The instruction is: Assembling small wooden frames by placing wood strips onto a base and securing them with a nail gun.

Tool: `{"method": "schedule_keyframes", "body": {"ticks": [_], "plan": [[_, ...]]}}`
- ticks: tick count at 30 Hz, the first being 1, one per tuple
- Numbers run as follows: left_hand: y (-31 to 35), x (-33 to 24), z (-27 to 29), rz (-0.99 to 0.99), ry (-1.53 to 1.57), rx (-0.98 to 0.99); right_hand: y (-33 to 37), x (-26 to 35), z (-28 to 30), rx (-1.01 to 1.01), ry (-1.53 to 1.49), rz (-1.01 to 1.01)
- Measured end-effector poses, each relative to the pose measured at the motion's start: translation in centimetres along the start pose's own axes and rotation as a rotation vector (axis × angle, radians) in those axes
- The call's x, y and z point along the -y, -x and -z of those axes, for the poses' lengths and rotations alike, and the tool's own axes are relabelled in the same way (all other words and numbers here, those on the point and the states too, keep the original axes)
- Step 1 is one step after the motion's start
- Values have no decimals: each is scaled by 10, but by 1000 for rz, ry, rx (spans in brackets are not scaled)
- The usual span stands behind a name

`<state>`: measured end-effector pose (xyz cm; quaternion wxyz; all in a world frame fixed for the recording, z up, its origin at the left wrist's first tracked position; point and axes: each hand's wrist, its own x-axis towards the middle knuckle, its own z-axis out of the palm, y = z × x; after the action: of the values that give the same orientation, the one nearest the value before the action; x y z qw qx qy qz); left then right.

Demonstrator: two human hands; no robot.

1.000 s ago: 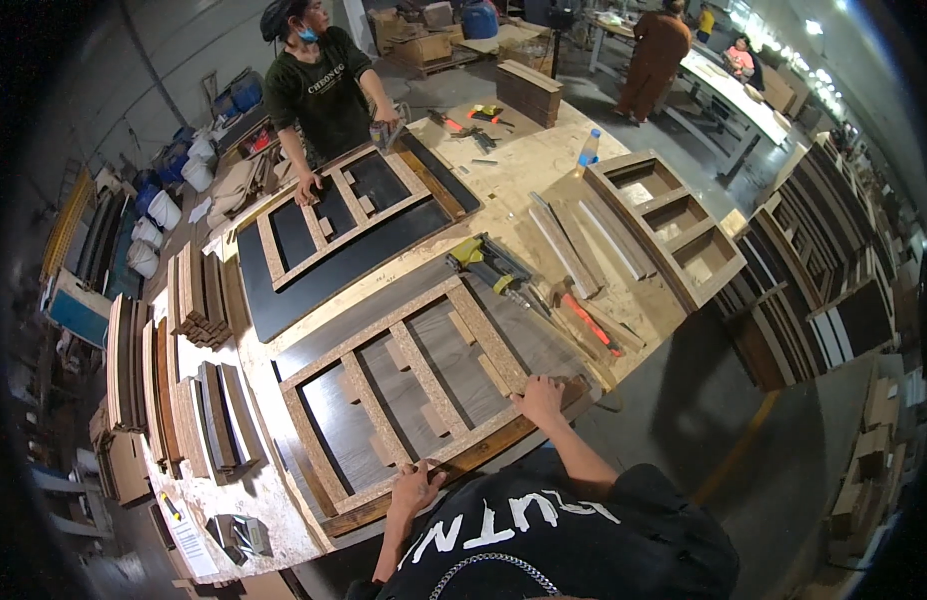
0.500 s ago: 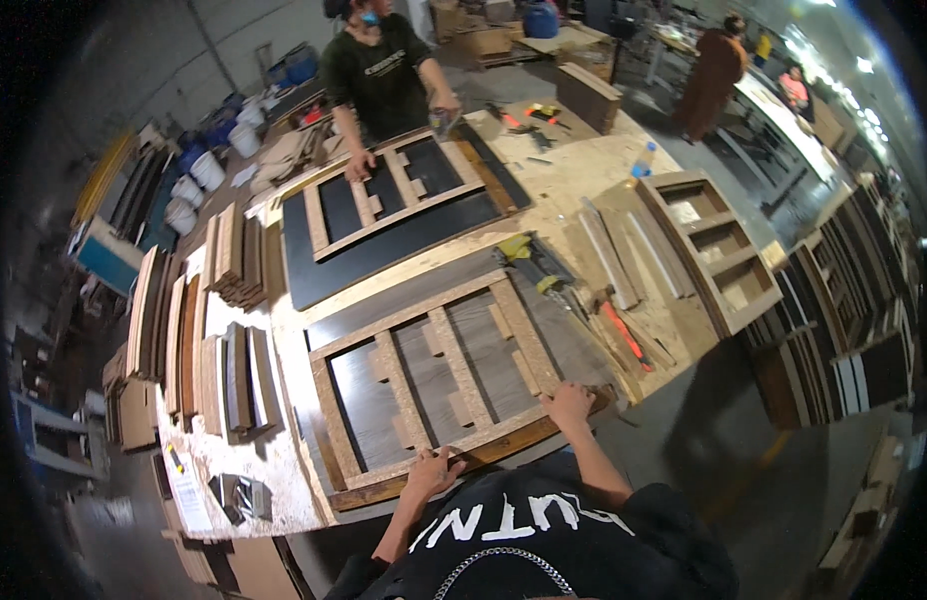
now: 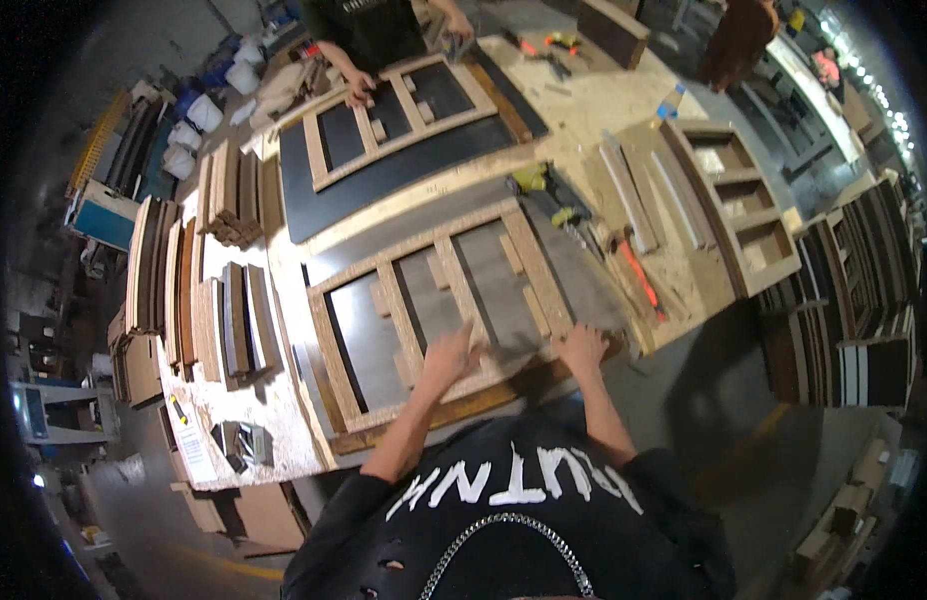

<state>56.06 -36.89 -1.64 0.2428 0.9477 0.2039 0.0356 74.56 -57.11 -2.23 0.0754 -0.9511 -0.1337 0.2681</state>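
A ladder-like wooden frame [image 3: 439,258] of particleboard strips lies on a grey panel [image 3: 372,303] in front of me. Small wood blocks sit along its slats, among them a block [image 3: 537,311] by the right-hand strip. My left hand [image 3: 450,362] is over the near part of the frame, fingers stretched toward the lower end of a middle slat; motion blurs it slightly. Resting at the frame's near right corner, my right hand [image 3: 584,350] has its fingers apart on the wood. A brown strip [image 3: 384,432] runs along the near edge, partly hidden by my left forearm.
Across the table a co-worker's hand [image 3: 360,88] touches a similar frame [image 3: 394,150] on a black panel. A green-and-black power drill [image 3: 554,197] and orange-handled tool [image 3: 639,272] lie right of my panel. Stacked wood strips [image 3: 234,200] stand left; a compartmented wooden box [image 3: 734,205] lies right.
My left hand has left the near edge and moved forward and right over the frame. My right hand stays at the corner. The view has tilted downward.
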Motion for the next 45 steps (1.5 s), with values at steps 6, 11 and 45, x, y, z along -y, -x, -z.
{"method": "schedule_keyframes", "body": {"ticks": [6,11,45], "plan": [[-150,5,-9,-137,126,-67,-6,-2,-1,49,15,-47],[-250,21,-31,-47,75,-179,1,-7,-11,-21,-32,-30],[-274,15,-83,91,-187,-216,3,-17,-35,-177,-131,58]]}}
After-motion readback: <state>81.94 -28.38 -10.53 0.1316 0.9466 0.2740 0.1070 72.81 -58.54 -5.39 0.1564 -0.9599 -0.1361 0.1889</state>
